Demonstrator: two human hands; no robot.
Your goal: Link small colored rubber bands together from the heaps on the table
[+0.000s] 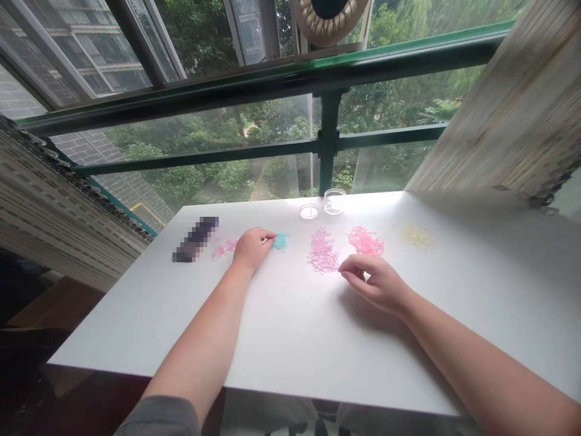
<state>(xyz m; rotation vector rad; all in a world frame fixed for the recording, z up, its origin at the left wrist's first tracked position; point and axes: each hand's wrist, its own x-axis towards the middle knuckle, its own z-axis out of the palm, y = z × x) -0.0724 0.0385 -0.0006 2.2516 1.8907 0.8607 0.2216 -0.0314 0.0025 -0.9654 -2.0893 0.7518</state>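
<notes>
My left hand (254, 247) is closed in a pinch, its fingertips at the left edge of a small blue pile (281, 241) of what look like tiny rubber bands. Whatever lies between those fingertips is too small to make out. A pink pile (224, 247) is partly covered behind this hand. My right hand (374, 280) is also pinched, just above the table by the lower right edge of a purple-pink pile (323, 251); its fingertips hide anything held. Beyond that hand lies a coral-pink pile (365, 241), with a sparse yellow pile (418, 237) further right.
A clear round container (334, 202) and a flat clear lid or dish (309, 212) stand at the white table's (281, 339) far edge. A blurred-out dark object (196, 240) lies at left. Behind are a green railing (330, 142) and window; curtains (494, 103) hang on both sides.
</notes>
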